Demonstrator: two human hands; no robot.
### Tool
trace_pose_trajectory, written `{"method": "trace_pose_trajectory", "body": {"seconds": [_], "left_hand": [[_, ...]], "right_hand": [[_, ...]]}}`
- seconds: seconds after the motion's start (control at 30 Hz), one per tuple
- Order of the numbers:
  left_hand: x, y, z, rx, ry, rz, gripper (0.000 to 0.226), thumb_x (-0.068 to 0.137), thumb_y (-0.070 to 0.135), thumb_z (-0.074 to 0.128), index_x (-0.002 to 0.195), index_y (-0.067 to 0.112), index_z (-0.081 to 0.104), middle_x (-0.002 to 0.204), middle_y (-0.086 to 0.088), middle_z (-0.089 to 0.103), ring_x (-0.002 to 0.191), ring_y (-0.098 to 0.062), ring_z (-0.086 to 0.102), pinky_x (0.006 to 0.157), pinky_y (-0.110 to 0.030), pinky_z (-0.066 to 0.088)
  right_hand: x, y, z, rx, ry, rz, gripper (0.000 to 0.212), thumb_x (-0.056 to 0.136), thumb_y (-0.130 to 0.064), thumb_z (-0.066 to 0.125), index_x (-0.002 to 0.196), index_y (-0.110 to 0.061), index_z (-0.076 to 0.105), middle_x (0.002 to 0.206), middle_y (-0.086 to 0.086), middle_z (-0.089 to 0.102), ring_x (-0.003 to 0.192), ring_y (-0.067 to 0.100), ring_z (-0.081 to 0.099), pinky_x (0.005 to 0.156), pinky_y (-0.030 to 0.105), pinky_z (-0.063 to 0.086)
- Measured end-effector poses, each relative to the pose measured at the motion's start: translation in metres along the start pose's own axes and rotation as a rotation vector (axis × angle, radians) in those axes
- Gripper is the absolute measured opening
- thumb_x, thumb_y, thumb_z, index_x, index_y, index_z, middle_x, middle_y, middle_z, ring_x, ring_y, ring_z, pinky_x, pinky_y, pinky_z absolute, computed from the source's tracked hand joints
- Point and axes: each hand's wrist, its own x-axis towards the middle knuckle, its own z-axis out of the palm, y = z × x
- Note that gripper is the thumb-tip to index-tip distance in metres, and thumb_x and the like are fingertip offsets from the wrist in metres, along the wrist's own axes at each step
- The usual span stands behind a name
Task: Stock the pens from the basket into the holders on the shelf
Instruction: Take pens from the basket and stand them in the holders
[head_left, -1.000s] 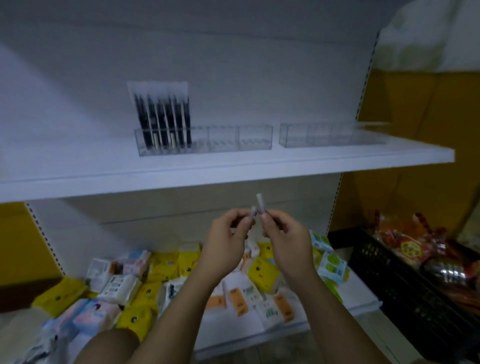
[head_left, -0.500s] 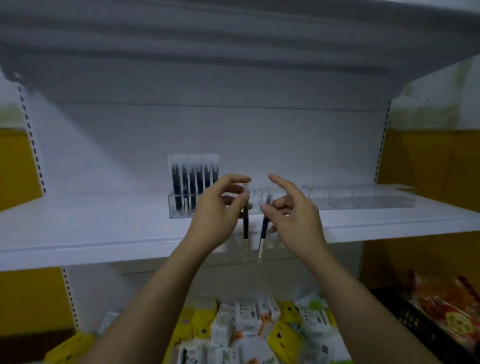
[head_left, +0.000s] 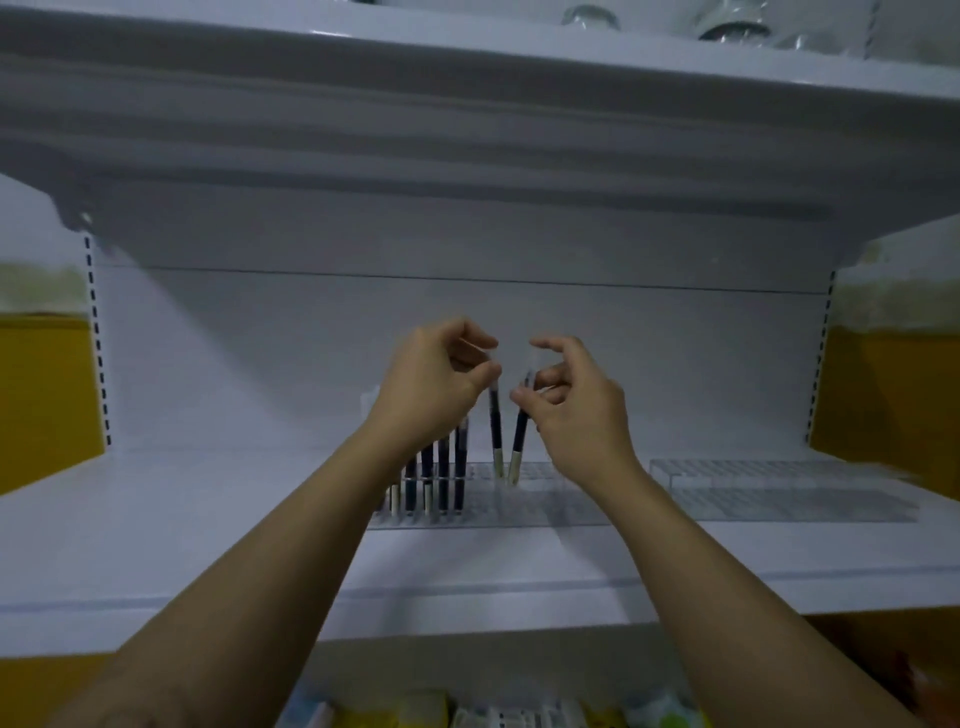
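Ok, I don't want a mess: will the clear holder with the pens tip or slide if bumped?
Tipping looks unlikely: the clear holder is low, long and flat on the shelf. Sliding seems likelier: thin-looking plastic on a smooth surface, with few standing pens probably adding little weight.

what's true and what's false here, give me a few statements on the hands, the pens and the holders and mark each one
1. The left hand pinches a dark pen. True.
2. The right hand holds nothing. False: it pinches a second pen.
3. Both held pens hang pale end down over the left holder. True.
4. The right holder is packed with pens. False: no pens show in it.
5. The stocked pens stand at the left holder's right end. False: they stand at its left end.
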Motion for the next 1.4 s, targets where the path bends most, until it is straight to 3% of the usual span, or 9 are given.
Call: {"method": "trace_pose_trajectory", "body": {"seconds": [0.2, 0.43, 0.6, 0.73, 0.83, 0.93, 1.07, 1.2, 1.4], "left_hand": [[0.027, -0.02, 0.006, 0.11, -0.004, 0.018, 0.014, 0.089, 0.024, 0.066, 0.099, 0.031, 0.058, 0.083, 0.016, 0.064, 0.082, 0.005, 0.062, 0.072, -0.014, 0.05], [0.039, -0.049, 0.013, 0.153, 0.014, -0.003, 0.013, 0.09, 0.025, 0.065, 0.102, 0.025, 0.061, 0.084, 0.012, 0.066, 0.079, 0.003, 0.063, 0.074, -0.022, 0.055], [0.042, -0.055, 0.015, 0.19, 0.026, 0.02, 0.014, 0.091, 0.023, 0.064, 0.104, 0.023, 0.06, 0.087, 0.008, 0.068, 0.08, -0.002, 0.064, 0.072, -0.022, 0.054], [0.044, -0.054, 0.016, 0.216, 0.024, 0.026, 0.013, 0.092, 0.021, 0.062, 0.105, 0.021, 0.059, 0.085, 0.009, 0.065, 0.078, 0.0, 0.062, 0.068, -0.016, 0.05], [0.043, -0.055, 0.019, 0.235, -0.018, -0.005, 0.012, 0.091, 0.022, 0.063, 0.103, 0.021, 0.06, 0.085, 0.009, 0.065, 0.077, 0.0, 0.062, 0.064, -0.012, 0.046], [0.041, -0.055, 0.023, 0.279, -0.112, -0.028, 0.009, 0.09, 0.023, 0.065, 0.098, 0.021, 0.06, 0.087, 0.008, 0.066, 0.076, -0.005, 0.064, 0.067, -0.019, 0.051], [0.04, -0.053, 0.027, 0.415, -0.137, 0.004, 0.009, 0.092, 0.025, 0.062, 0.099, 0.02, 0.062, 0.097, 0.013, 0.06, 0.073, -0.008, 0.06, 0.068, -0.026, 0.047], [0.041, -0.049, 0.026, 0.396, -0.172, -0.026, 0.002, 0.091, 0.024, 0.062, 0.091, 0.023, 0.061, 0.089, 0.007, 0.067, 0.082, -0.013, 0.065, 0.071, -0.03, 0.053], [0.045, -0.047, 0.019, 0.383, -0.19, -0.128, 0.007, 0.09, 0.023, 0.064, 0.085, 0.025, 0.059, 0.084, 0.008, 0.066, 0.078, -0.01, 0.064, 0.072, -0.029, 0.054]], "right_hand": [[0.019, 0.015, 0.021, -0.013, 0.009, -0.056, 0.041, 0.084, -0.016, 0.073, 0.119, -0.031, 0.056, 0.075, -0.013, 0.054, 0.061, -0.005, 0.054, 0.056, 0.005, 0.043], [0.037, 0.032, 0.041, 0.037, 0.042, -0.024, 0.041, 0.084, -0.016, 0.074, 0.119, -0.03, 0.056, 0.076, -0.011, 0.056, 0.068, -0.002, 0.057, 0.057, 0.006, 0.045], [0.031, 0.047, 0.054, -0.092, -0.129, -0.011, 0.043, 0.086, -0.018, 0.072, 0.121, -0.035, 0.054, 0.076, -0.012, 0.055, 0.066, 0.005, 0.056, 0.068, 0.025, 0.053], [0.015, 0.062, 0.053, -0.184, -0.238, 0.008, 0.054, 0.089, -0.023, 0.068, 0.133, -0.041, 0.043, 0.081, -0.016, 0.055, 0.074, 0.003, 0.057, 0.07, 0.026, 0.051], [0.001, 0.07, 0.049, -0.208, -0.333, 0.028, 0.072, 0.092, -0.017, 0.062, 0.141, -0.054, 0.024, 0.08, -0.015, 0.059, 0.071, 0.004, 0.059, 0.069, 0.025, 0.053], [-0.006, 0.073, 0.047, -0.206, -0.365, 0.031, 0.083, 0.092, -0.011, 0.057, 0.143, -0.058, 0.011, 0.08, -0.013, 0.06, 0.071, 0.007, 0.06, 0.07, 0.026, 0.055], [-0.008, 0.073, 0.047, -0.199, -0.362, 0.029, 0.088, 0.092, -0.008, 0.054, 0.142, -0.061, 0.006, 0.077, -0.012, 0.058, 0.068, 0.007, 0.059, 0.064, 0.022, 0.05], [-0.009, 0.07, 0.047, -0.206, -0.371, 0.061, 0.088, 0.091, -0.009, 0.054, 0.144, -0.06, 0.005, 0.075, -0.013, 0.058, 0.067, 0.007, 0.059, 0.063, 0.021, 0.05], [-0.009, 0.062, 0.046, -0.23, -0.385, 0.1, 0.088, 0.091, -0.007, 0.054, 0.146, -0.056, 0.005, 0.077, -0.006, 0.062, 0.067, 0.013, 0.06, 0.066, 0.029, 0.054]]}}
